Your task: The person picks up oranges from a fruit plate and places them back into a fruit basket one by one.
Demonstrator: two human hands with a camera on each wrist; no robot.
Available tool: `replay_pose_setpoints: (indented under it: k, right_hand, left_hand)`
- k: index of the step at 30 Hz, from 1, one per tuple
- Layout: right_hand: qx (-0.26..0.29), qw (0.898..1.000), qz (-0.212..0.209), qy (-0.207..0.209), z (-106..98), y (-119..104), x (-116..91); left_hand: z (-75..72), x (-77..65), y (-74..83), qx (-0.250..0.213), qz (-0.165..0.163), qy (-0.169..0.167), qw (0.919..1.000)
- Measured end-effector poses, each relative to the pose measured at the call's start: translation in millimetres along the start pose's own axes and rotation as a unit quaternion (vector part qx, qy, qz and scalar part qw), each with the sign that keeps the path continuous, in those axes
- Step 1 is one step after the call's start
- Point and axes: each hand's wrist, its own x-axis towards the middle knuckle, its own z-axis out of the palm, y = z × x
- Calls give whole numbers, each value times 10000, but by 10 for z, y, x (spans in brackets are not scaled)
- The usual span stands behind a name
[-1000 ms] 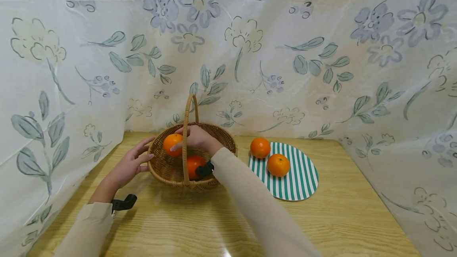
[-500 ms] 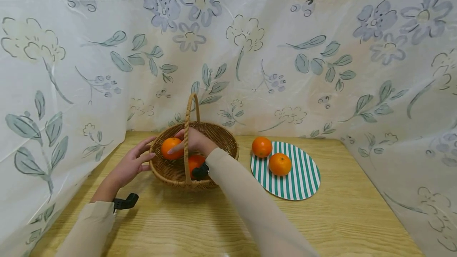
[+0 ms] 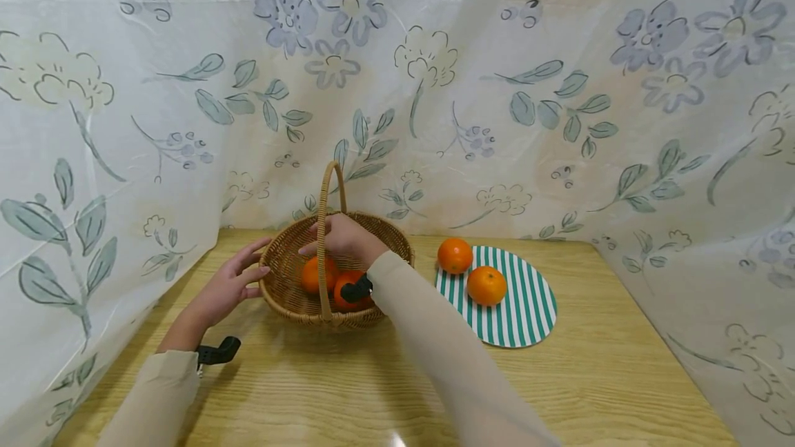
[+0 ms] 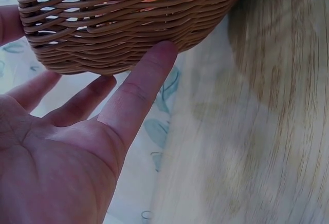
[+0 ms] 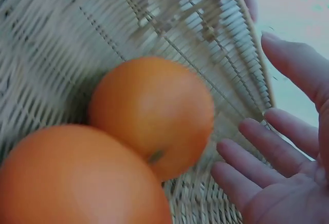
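Observation:
A brown wicker basket [image 3: 282,310] with a tall arched handle stands on the table and holds two oranges. One orange [image 3: 312,276] lies behind the handle; the other orange [image 3: 344,303] sits to its right, partly covered by the wrist camera. My left hand [image 3: 225,290] touches the basket's left side with spread, fairly straight fingers, and the left wrist view shows a fingertip against the weave [image 4: 108,34]. Inside the basket, my right hand [image 3: 349,236] reaches under the handle. In the right wrist view its extended fingers [image 5: 272,147] are apart from the nearer orange [image 5: 77,178] and the farther orange [image 5: 154,106].
To the right, an oval green-and-white striped mat [image 3: 522,316] lies on the wooden table [image 3: 609,350]. One orange [image 3: 487,286] rests on it, and another orange [image 3: 455,256] sits at its left edge. A floral curtain [image 3: 435,88] hangs behind and along both sides.
My right hand has let go of the orange it was holding, which now lies lower in the basket beside the other one. The hand has drawn slightly up and away. My left hand stays at the basket.

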Motion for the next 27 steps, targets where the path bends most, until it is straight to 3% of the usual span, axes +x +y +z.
replay_pose_setpoints:
  k: [6,13,19,23,27]
  right_hand:
    - [-7,9995,-91,-291,-269,93,-163]
    - [-196,9991,-302,-206,-507,168,-523]
    - [681,9966,-457,101,-669,321,-805]
    - [1518,9861,-472,478,-762,524,-1002]
    - [1809,9768,-529,1019,-857,750,-1223]
  left_hand:
    - [-3,14,9,115,1,-16,9999]
    - [-30,-6,11,205,30,11,9998]
    - [-37,-16,13,240,74,46,9997]
    - [-24,-20,-2,251,72,38,9997]
    - [-8,-18,-18,209,80,27,9997]
